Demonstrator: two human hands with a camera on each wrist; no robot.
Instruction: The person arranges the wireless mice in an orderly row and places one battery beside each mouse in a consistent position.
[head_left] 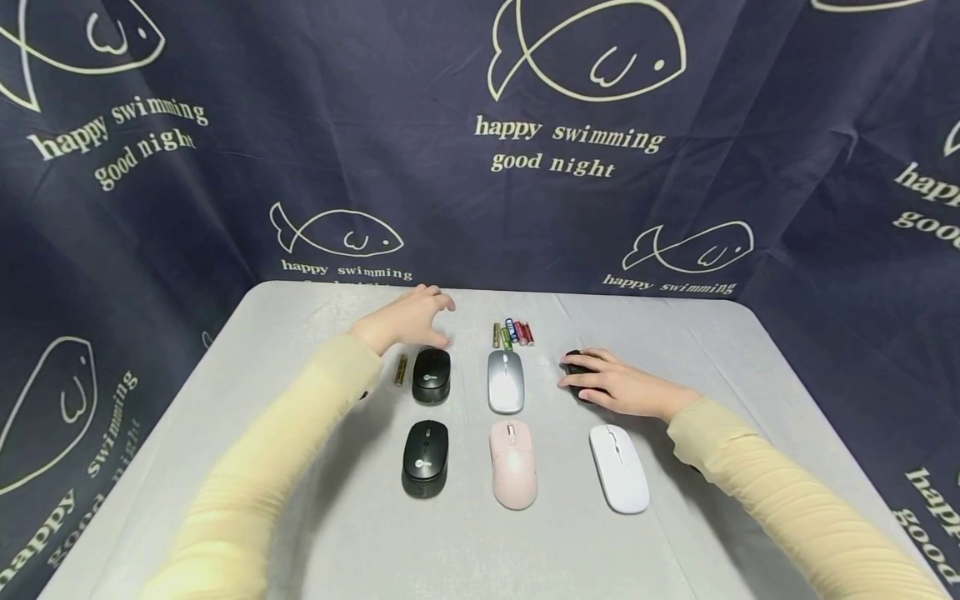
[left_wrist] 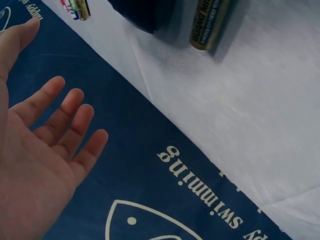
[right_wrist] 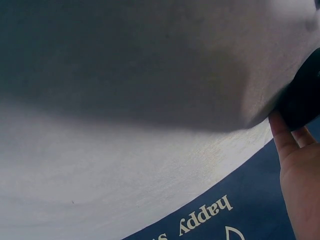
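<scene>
In the head view my left hand point(head_left: 408, 321) hovers over the far left of the table, fingers spread and holding nothing. The left wrist view shows its palm point(left_wrist: 40, 165) with loosely bent fingers. Just in front of it sits a black mouse point(head_left: 431, 373), with a gold-and-black battery point(head_left: 401, 370) to its left. My right hand point(head_left: 618, 383) holds another black mouse point(head_left: 576, 371) at the far right, its fingers over and along the sides. Most of that mouse is covered by the hand; the right wrist view shows its dark side point(right_wrist: 302, 95) against the fingertips.
A silver mouse point(head_left: 506, 383) lies mid-table, behind it several coloured batteries point(head_left: 517, 332). The near row has a black mouse point(head_left: 425, 458), a pink mouse point(head_left: 513, 467) and a white mouse point(head_left: 619, 468). A dark blue printed curtain point(head_left: 450, 208) surrounds the pale table point(head_left: 480, 550).
</scene>
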